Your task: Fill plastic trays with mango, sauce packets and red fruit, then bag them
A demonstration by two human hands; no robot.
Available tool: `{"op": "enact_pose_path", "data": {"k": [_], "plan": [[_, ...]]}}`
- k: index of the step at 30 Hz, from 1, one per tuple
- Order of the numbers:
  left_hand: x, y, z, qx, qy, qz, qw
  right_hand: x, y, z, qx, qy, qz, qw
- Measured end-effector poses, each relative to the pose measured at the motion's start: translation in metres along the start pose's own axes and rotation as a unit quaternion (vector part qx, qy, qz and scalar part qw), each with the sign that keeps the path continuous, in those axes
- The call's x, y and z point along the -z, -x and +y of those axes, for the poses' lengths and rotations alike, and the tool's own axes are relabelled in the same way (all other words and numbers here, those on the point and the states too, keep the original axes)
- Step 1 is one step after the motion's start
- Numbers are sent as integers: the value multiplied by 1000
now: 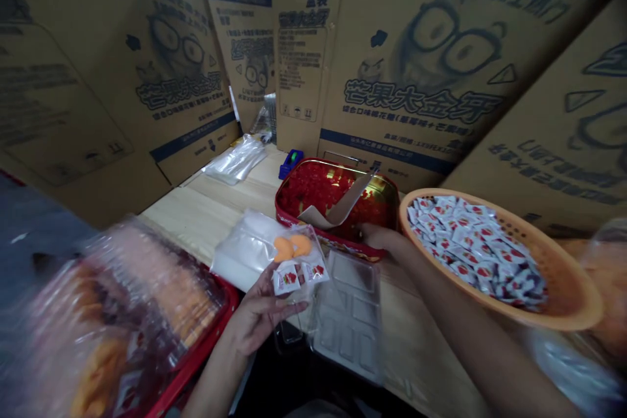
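My left hand (262,313) is closed on a clear plastic bag (313,241), held up in front of me. Orange pieces (292,247) and small white sachets (287,277) with red prints show in it. My right hand (377,238) reaches to the near right side of a red tin (337,235); its fingers are hidden in the shadow there. Inside the tin lie many small red pieces (313,186) and a bent cardboard piece (347,199). Just right of the bag, a clear compartment tray (347,320) lies at the table's near edge.
An orange basket (573,287) of white sachets (470,241) stands right. A red tray (228,304) with filled clear packs (161,294) is left. Behind are clear bags (245,235), a blue tape dispenser (290,164) and tall cardboard boxes (392,46).
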State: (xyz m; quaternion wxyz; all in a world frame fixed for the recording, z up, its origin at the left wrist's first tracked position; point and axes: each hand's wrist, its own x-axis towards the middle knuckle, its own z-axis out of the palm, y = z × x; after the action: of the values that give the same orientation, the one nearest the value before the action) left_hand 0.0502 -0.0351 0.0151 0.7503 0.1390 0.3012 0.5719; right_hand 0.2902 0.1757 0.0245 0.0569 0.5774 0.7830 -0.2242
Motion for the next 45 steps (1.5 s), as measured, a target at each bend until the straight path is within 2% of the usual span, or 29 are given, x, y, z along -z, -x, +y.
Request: {"op": "enact_pose_path", "data": {"k": [4,11,14,16,17,21,24,28,35,45], "plan": [[9,-4,8,-28,2,2,1000,-5,-1,5,6,-68,18,998],[15,-12,9,-31,0,9,999,7,15,12,-28,-197,114,973],[14,-14,7,-27,8,13,1000,14,34,6,-27,-377,93,921],[14,-15,6,-26,9,10,1000,16,51,-5,-2,-476,40,879],[13,-16,6,-27,8,8,1000,17,60,-13,18,-490,6,871],[10,-15,7,-41,5,0,999,10,91,-51,96,-437,-126,886],[8,-14,8,-43,3,7,999,1,102,-73,125,-383,-168,900],[9,-12,8,-46,2,11,999,-5,104,-83,129,-358,-152,912],[13,-10,8,-50,6,-18,999,-3,106,-88,139,-387,-127,903],[17,-13,5,-61,15,3,998,-33,110,-147,216,-396,-114,885]]}}
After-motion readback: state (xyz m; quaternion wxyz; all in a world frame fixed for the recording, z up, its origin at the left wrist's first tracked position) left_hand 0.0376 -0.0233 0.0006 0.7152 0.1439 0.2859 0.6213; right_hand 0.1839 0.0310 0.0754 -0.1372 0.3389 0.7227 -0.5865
